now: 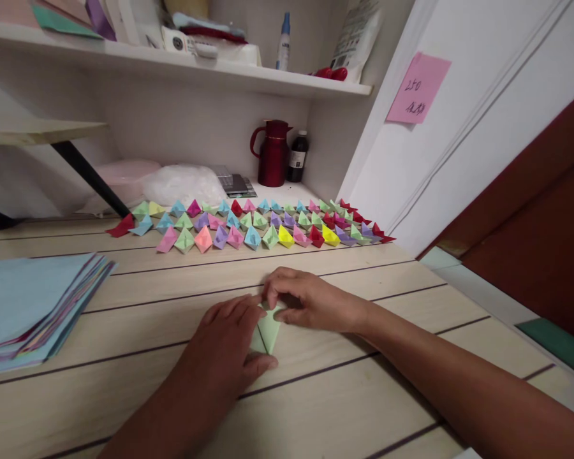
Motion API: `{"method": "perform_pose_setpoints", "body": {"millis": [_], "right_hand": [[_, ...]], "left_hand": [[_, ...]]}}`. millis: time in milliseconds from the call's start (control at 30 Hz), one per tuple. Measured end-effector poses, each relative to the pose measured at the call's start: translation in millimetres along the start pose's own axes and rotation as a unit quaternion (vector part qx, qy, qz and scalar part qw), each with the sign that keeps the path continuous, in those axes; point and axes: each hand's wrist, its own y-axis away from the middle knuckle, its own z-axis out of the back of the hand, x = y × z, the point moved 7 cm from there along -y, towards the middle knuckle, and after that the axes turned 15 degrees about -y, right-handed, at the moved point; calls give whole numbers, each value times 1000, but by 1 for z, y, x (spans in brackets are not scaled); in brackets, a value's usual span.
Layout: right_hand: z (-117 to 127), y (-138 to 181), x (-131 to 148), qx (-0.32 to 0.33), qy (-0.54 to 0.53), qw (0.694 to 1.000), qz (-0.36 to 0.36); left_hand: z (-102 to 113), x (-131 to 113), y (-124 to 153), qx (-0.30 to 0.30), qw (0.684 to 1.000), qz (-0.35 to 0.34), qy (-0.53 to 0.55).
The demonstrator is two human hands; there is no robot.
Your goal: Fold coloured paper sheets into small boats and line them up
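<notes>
A small folded piece of pale green paper (pixel 269 328) lies on the table between my hands, a crease running down to its lower tip. My left hand (pixel 232 335) covers its left side, fingers along the upper part and thumb by the bottom point, holding it against the tabletop. At the upper right, my right hand (pixel 301 298) grips the paper's edge between curled fingers and thumb. Part of the paper is hidden under the fingers. Beyond them stand several rows of small folded paper boats (pixel 252 238) in many colours.
A stack of coloured paper sheets (pixel 33 299) lies at left on the slatted wooden table (pixel 172 389). Behind the boats are a white plastic bag (pixel 184 185), a red jug (pixel 273 154) and a dark bottle (pixel 297 158). A shelf (pixel 249 76) spans above; a pink note (pixel 418 88) hangs at right.
</notes>
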Motion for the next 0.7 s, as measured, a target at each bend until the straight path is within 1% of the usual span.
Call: {"method": "perform_pose_setpoints", "body": {"millis": [67, 133, 267, 400, 567, 700], "right_hand": [[-3, 1, 6, 26, 12, 999, 34], [-4, 1, 10, 42, 33, 997, 50], [-5, 1, 13, 70, 61, 994, 58], [-10, 3, 15, 111, 78, 988, 80], [-13, 2, 11, 95, 119, 985, 80], [-21, -2, 8, 44, 149, 984, 86]], "left_hand": [[-1, 5, 2, -11, 1000, -26, 2], [-1, 11, 4, -20, 999, -45, 5], [2, 16, 4, -29, 998, -49, -1], [7, 12, 1, -24, 998, -52, -23], [14, 9, 0, -24, 998, -51, -24], [20, 10, -2, -42, 998, -50, 17]]}}
